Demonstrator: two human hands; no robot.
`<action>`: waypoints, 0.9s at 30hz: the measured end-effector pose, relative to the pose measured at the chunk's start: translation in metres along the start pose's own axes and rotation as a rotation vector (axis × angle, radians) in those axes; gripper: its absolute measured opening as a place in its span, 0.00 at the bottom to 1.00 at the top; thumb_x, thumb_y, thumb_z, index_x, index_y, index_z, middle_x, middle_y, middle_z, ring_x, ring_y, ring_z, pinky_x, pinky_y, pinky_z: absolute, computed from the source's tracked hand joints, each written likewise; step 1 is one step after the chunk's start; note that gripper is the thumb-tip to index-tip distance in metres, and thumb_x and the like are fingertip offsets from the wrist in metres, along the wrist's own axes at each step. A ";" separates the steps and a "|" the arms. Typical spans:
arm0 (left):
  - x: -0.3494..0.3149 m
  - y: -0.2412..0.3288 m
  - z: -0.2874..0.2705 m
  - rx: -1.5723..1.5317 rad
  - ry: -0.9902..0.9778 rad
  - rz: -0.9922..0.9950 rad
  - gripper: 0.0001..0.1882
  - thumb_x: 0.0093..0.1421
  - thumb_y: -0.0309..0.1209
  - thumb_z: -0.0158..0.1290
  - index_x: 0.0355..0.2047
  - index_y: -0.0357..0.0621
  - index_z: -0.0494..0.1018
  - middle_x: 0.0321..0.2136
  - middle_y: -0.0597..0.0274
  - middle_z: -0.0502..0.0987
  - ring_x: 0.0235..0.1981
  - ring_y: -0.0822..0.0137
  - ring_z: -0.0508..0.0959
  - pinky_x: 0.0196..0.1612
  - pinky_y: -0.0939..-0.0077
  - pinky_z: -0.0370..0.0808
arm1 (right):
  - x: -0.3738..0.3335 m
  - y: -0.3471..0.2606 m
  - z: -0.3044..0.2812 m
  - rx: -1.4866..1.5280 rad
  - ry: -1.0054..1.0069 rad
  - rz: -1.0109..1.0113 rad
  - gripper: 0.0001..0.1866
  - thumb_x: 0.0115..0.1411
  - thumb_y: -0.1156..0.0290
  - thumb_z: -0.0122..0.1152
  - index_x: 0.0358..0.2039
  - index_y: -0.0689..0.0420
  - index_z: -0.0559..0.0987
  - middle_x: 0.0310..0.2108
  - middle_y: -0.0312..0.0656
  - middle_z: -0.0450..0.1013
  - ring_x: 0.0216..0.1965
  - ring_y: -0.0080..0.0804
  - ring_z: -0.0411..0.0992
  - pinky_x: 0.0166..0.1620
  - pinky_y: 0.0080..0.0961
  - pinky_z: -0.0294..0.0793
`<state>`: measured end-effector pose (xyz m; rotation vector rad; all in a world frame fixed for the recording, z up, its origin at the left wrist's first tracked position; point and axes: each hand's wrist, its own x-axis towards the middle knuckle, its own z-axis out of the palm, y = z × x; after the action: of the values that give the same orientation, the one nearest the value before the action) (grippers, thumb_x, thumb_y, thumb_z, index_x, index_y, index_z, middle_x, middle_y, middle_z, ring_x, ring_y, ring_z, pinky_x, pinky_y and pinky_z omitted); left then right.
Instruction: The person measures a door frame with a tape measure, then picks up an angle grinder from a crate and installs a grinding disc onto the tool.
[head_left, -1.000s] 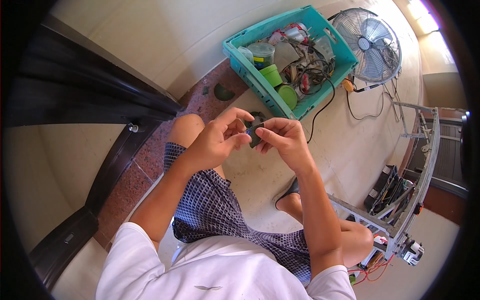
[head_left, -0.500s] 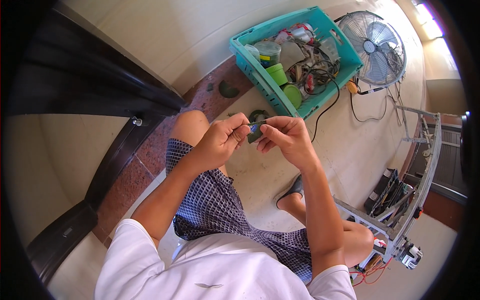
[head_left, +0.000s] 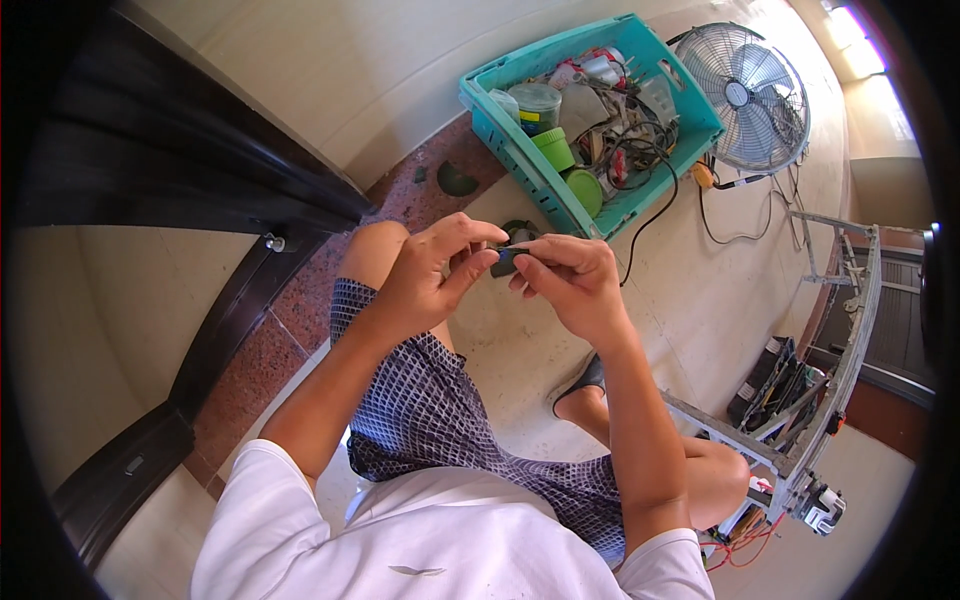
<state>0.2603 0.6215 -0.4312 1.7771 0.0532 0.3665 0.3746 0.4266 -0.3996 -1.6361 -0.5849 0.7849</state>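
Observation:
Between thumb and fingers, my right hand point(head_left: 578, 272) pinches a small dark green flat piece point(head_left: 508, 262) with a bit of blue on its upper part. What kind of thing it is cannot be made out. At its left edge is my left hand point(head_left: 432, 270), thumb and index finger apart, their tips close to the piece. Whether the left thumb touches it is hard to see. Both hands are in front of my body, above the floor between my knees. A round dark green thing point(head_left: 520, 231) lies on the floor just beyond my fingers, partly hidden by them.
A teal plastic crate point(head_left: 520, 150) full of cables, jars and green tubs stands ahead. Behind it on the right is a floor fan point(head_left: 738, 94). A metal ladder-like frame point(head_left: 850, 340) is at right, a dark wooden door point(head_left: 180, 150) at left. Dark pieces point(head_left: 457, 180) lie on the red floor strip.
My left thumb and index finger have spread apart from their pinch at the piece. The green piece has tilted and shows less below the fingers. My right hand keeps its pinch.

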 end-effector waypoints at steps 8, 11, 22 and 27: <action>-0.010 0.009 -0.039 0.338 0.176 0.626 0.14 0.59 0.18 0.70 0.45 0.41 0.83 0.37 0.58 0.85 0.37 0.60 0.85 0.39 0.67 0.81 | 0.005 -0.027 0.021 0.378 -0.004 0.086 0.14 0.76 0.69 0.62 0.52 0.67 0.85 0.37 0.41 0.83 0.33 0.28 0.83 0.31 0.24 0.80; -0.017 0.013 -0.053 0.387 0.124 0.655 0.14 0.58 0.19 0.71 0.44 0.41 0.85 0.38 0.57 0.86 0.42 0.57 0.87 0.44 0.66 0.86 | 0.007 -0.029 0.022 0.660 -0.104 0.385 0.14 0.77 0.67 0.60 0.50 0.65 0.84 0.34 0.39 0.83 0.29 0.26 0.83 0.26 0.21 0.77; -0.034 -0.002 -0.068 0.361 0.049 0.603 0.17 0.55 0.20 0.69 0.46 0.38 0.86 0.46 0.56 0.87 0.50 0.56 0.86 0.50 0.65 0.86 | 0.014 -0.037 0.033 0.391 -0.171 0.503 0.08 0.68 0.68 0.74 0.39 0.59 0.86 0.28 0.36 0.84 0.28 0.20 0.81 0.31 0.18 0.74; -0.047 -0.001 -0.089 0.405 0.269 0.319 0.21 0.62 0.30 0.72 0.54 0.37 0.83 0.51 0.53 0.86 0.55 0.53 0.83 0.56 0.62 0.81 | 0.033 -0.003 0.001 0.183 0.068 0.454 0.08 0.70 0.66 0.68 0.39 0.57 0.86 0.32 0.35 0.84 0.31 0.19 0.82 0.32 0.18 0.74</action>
<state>0.1916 0.6945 -0.4256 2.1295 0.0355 0.8744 0.3952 0.4527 -0.4025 -1.6364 -0.0837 1.0731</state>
